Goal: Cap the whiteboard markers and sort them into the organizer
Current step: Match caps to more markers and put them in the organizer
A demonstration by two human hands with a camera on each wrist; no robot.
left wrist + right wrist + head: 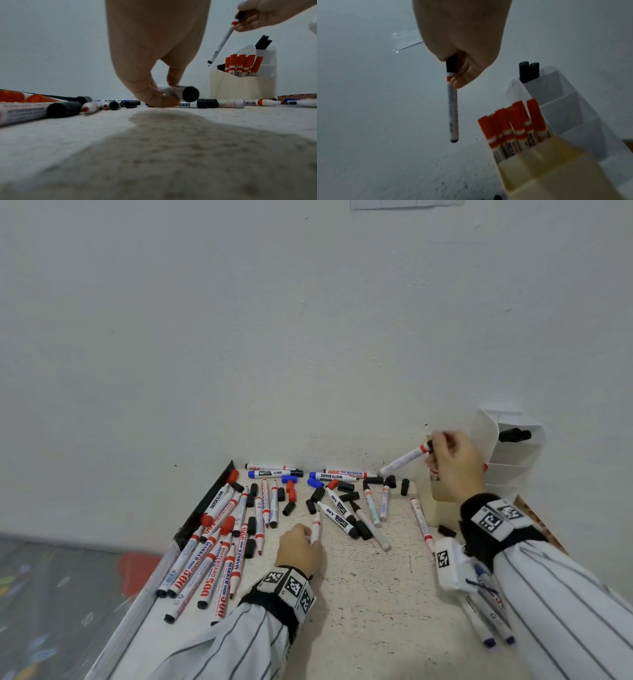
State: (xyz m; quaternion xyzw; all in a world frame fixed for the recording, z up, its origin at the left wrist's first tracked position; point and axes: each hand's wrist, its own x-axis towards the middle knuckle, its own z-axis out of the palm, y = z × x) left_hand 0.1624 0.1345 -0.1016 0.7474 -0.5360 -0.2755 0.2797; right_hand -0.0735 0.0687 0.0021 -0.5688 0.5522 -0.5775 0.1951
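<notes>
The right hand (452, 460) holds a capped marker (406, 458) beside the organizer (243, 83); the left hand (299, 546) pinches another marker (315, 528) on the worktop (376, 594)

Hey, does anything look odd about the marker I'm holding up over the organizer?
Yes. The thin marker pinched in your right hand has a black cap above a red collar band, so the cap looks mismatched. The capped markers already in the cream organizer below all wear red caps.

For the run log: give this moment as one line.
right hand: holds black-capped marker by its cap end, above organizer | left hand: pinches uncapped marker at table | loose caps, markers remain
</notes>
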